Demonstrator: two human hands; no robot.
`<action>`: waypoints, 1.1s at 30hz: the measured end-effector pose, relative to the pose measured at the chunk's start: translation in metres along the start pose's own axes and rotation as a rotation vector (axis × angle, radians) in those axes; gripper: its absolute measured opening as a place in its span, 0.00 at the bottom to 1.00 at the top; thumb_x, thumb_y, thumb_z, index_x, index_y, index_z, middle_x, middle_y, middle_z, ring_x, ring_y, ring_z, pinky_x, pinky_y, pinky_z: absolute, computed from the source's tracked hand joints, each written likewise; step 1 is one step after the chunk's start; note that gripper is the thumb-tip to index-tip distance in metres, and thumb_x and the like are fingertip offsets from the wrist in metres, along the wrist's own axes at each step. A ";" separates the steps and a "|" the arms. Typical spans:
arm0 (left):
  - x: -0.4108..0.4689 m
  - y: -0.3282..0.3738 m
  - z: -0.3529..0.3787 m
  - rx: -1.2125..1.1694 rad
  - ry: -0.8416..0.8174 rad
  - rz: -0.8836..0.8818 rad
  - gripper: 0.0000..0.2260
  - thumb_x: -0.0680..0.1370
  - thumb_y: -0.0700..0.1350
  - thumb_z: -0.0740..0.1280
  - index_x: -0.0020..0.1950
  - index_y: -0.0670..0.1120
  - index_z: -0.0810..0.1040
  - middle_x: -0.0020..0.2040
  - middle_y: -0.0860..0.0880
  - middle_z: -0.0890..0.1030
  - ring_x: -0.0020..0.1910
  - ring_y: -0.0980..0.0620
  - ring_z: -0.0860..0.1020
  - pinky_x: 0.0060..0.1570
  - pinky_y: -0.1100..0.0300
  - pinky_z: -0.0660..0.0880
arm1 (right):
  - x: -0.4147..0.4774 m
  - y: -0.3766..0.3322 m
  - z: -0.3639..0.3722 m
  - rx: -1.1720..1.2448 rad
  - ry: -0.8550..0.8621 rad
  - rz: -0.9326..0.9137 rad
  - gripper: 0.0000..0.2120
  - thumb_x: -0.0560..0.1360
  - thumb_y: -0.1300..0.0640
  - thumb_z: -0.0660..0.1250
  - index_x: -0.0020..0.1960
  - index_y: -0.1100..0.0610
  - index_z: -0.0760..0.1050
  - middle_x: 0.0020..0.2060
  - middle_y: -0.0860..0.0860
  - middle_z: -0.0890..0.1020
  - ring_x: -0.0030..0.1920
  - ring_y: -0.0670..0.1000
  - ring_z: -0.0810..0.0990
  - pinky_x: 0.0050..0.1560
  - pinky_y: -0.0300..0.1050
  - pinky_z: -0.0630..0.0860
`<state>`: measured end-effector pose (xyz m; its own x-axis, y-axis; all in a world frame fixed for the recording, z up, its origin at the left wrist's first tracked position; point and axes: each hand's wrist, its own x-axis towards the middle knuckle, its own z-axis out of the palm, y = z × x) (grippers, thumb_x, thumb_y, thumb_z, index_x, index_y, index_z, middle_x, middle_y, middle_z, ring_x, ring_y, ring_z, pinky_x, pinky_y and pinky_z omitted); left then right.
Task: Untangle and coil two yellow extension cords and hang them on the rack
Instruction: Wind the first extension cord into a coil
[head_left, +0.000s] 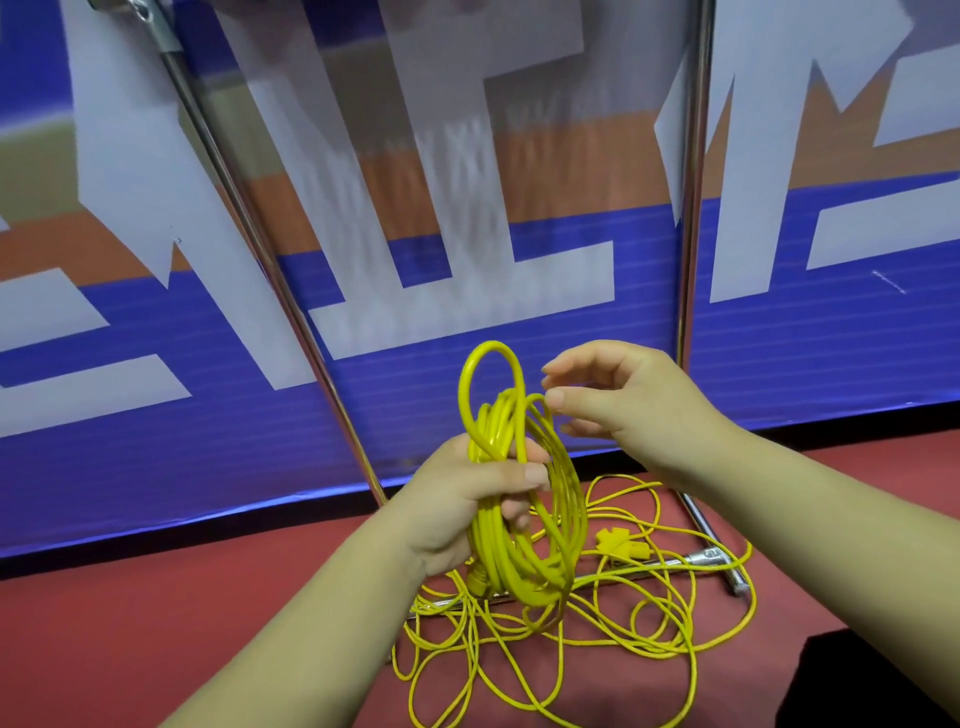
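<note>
Our two forearms come in from the bottom edge, and the left hand (467, 499) is the nearer of the pair to the work. Its fingers and thumb are wrapped tight round the middle of the coiled cord (519, 551). The bundle's long axis runs from 12 to 6 o'clock, with one free loop standing up above the fist.

The right hand (623, 410) sits at 2 o'clock from the left one, half open and holding nothing. Its thumb tip is right at the topmost strand, with the forefinger apart above it. Whether the thumb touches the strand we cannot tell. We judge the next move turns on that upper loop, which lies just to 9 o'clock of the right fingertips.

Below the coil, towards 6 and 4 o'clock, the loose cord (623, 629) sprawls on the red floor (156, 623), its plug (618, 545) among the strands. It lies over the base bar of the rack (693, 208) — the rack's poles rise towards 12 o'clock before a blue banner (156, 441).
</note>
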<state>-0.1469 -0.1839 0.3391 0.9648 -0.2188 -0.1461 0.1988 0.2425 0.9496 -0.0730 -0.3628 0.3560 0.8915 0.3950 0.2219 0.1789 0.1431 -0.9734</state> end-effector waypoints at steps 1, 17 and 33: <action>-0.002 0.004 -0.004 -0.025 0.001 0.017 0.12 0.65 0.39 0.75 0.46 0.39 0.79 0.34 0.43 0.76 0.24 0.54 0.69 0.31 0.58 0.73 | 0.000 0.004 0.000 -0.006 -0.006 0.008 0.09 0.72 0.67 0.75 0.48 0.56 0.81 0.42 0.52 0.85 0.42 0.50 0.83 0.44 0.46 0.83; -0.025 0.051 -0.061 -0.423 0.119 0.385 0.14 0.67 0.43 0.78 0.45 0.47 0.75 0.33 0.52 0.71 0.23 0.60 0.68 0.30 0.63 0.72 | -0.013 0.069 0.026 -0.301 -0.444 0.175 0.16 0.71 0.65 0.77 0.48 0.54 0.70 0.54 0.55 0.84 0.55 0.54 0.84 0.61 0.55 0.79; -0.047 0.058 -0.100 -0.572 0.081 0.436 0.17 0.66 0.45 0.80 0.47 0.46 0.74 0.35 0.54 0.74 0.24 0.60 0.70 0.30 0.64 0.72 | -0.007 0.090 0.060 -0.431 -0.504 0.170 0.14 0.74 0.71 0.70 0.45 0.53 0.73 0.46 0.49 0.86 0.53 0.55 0.84 0.52 0.45 0.80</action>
<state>-0.1633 -0.0652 0.3734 0.9822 0.0758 0.1717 -0.1693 0.7532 0.6357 -0.0878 -0.2980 0.2700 0.6379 0.7692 -0.0381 0.2968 -0.2912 -0.9094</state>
